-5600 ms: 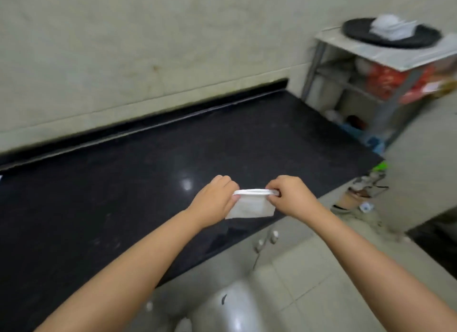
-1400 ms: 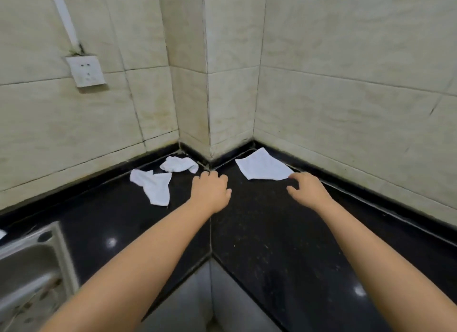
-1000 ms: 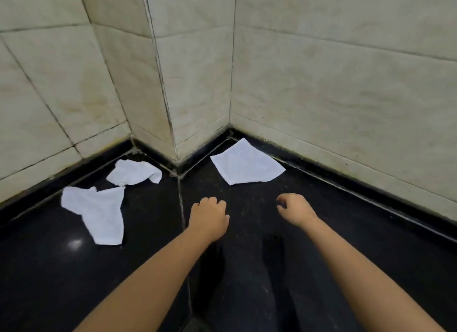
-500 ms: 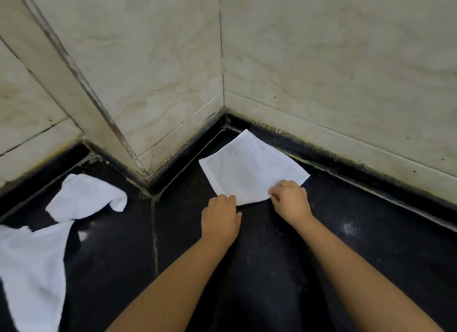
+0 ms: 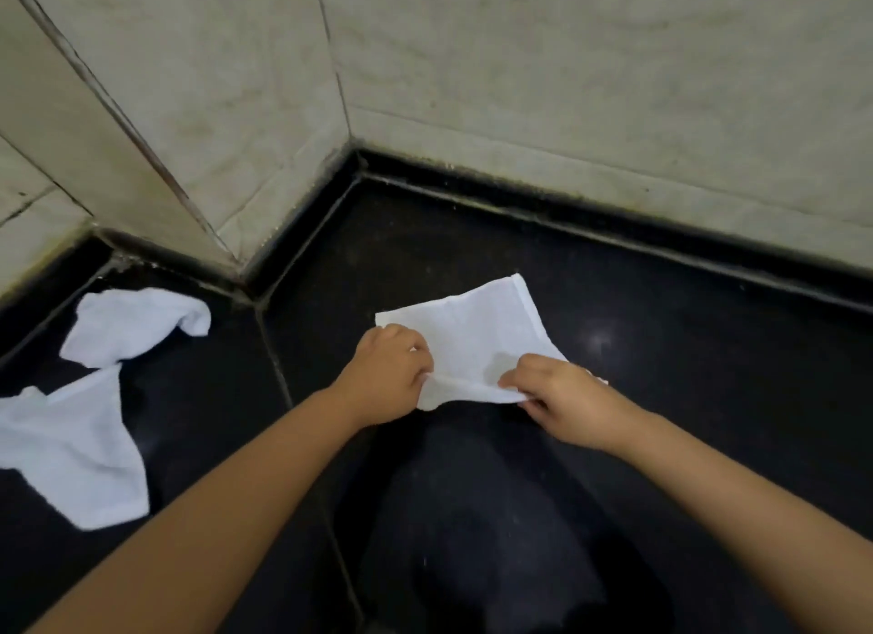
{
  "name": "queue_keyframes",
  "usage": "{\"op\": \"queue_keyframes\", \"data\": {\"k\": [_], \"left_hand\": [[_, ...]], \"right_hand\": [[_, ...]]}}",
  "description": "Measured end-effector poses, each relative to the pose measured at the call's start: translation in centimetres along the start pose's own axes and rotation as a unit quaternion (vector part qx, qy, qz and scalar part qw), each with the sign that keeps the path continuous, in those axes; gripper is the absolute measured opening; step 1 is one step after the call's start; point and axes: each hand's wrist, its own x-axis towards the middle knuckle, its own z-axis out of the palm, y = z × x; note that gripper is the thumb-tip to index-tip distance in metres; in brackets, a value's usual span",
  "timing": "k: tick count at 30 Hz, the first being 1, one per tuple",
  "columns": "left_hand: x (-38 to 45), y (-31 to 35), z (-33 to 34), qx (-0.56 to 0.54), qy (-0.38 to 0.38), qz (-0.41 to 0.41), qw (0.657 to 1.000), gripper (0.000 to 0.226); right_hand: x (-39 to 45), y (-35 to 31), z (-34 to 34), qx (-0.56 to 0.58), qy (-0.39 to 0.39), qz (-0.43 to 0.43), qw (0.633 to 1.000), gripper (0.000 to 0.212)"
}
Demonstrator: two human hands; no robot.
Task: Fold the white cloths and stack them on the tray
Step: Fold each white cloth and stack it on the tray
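A flat white cloth (image 5: 477, 331) lies on the black countertop (image 5: 708, 373) near the wall corner. My left hand (image 5: 385, 381) pinches its near left edge. My right hand (image 5: 564, 399) pinches the near right edge, and the near hem is lifted a little off the counter between them. Two more white cloths lie crumpled to the left: a small one (image 5: 134, 324) by the wall and a larger one (image 5: 71, 449) nearer me. The tray is out of view.
Tiled walls (image 5: 567, 90) meet in a corner right behind the cloth, with a jutting pillar (image 5: 189, 114) on the left. A seam (image 5: 283, 383) runs across the counter between the cloths.
Both hands reached the flat cloth, took hold of its near edge and pulled it toward me, away from the wall corner. The near hem now lifts off the counter.
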Motion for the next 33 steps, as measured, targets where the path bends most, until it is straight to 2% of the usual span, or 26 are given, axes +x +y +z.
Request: {"op": "queue_keyframes", "data": {"k": [2,3,5,6,9,12,14,16,18,20,21,23,26,28,30,33], "left_hand": [[-2.4,1.7,0.4,0.011,-0.148,-0.004,0.989,0.031],[-3.4,2.4,0.7,0.024,-0.187,-0.015,0.982,0.032],[-5.5,3.8,1.8,0.058,-0.197,-0.048,0.977,0.032],[-6.6,4.3,2.6,0.083,-0.18,-0.066,0.978,0.033],[-9.5,6.1,5.2,0.13,0.003,-0.055,0.99,0.036],[-11.9,7.8,6.9,0.083,0.087,-0.003,0.993,0.022],[-12.8,9.0,7.2,0.066,0.071,-0.016,0.995,0.022],[-13.0,9.6,6.9,0.058,0.005,-0.091,0.994,0.037],[-12.5,9.2,7.5,0.052,-0.05,-0.125,0.989,0.042],[-12.4,9.2,7.3,0.054,-0.013,-0.072,0.996,0.03],[-12.4,9.2,7.3,0.072,-0.021,-0.043,0.996,0.03],[-12.2,8.7,8.0,0.12,-0.012,-0.016,0.993,0.043],[-12.0,8.5,6.8,0.14,0.018,0.002,0.99,0.044],[-11.2,7.9,5.7,0.138,0.066,0.011,0.988,0.044],[-9.9,7.3,4.1,0.124,0.107,0.019,0.986,0.04],[-6.8,7.0,0.8,0.133,0.206,0.06,0.967,0.018]], "right_hand": [[-4.0,-1.9,2.9,-0.002,0.0,0.01,1.0,0.033],[-5.6,-2.6,4.4,-0.004,0.002,0.021,1.0,0.033],[-8.1,-3.9,7.0,-0.004,0.001,0.05,0.999,0.033],[-9.1,-4.4,8.1,-0.009,-0.001,0.06,0.998,0.032],[-11.5,-4.7,10.8,-0.046,0.024,0.069,0.996,0.037],[-13.0,-4.6,11.6,-0.083,0.081,0.132,0.985,0.034],[-13.4,-4.8,11.5,-0.072,0.102,0.171,0.977,0.026],[-13.2,-4.5,11.4,-0.063,0.104,0.197,0.973,0.018],[-12.8,-4.0,11.1,-0.059,0.077,0.199,0.975,0.015],[-12.5,-3.2,11.0,-0.041,0.078,0.17,0.982,0.008],[-12.4,-2.7,11.0,-0.04,0.081,0.154,0.984,0.008],[-12.2,-2.1,10.9,-0.051,0.066,0.145,0.986,0.01],[-11.6,-2.1,10.0,-0.111,0.07,0.132,0.983,0.013],[-10.8,-2.1,8.5,-0.126,0.048,0.144,0.98,0.01],[-9.7,-1.5,6.3,-0.156,0.036,0.153,0.975,0.016],[-8.2,-0.1,1.8,-0.23,0.111,0.108,0.961,0.016]]}}
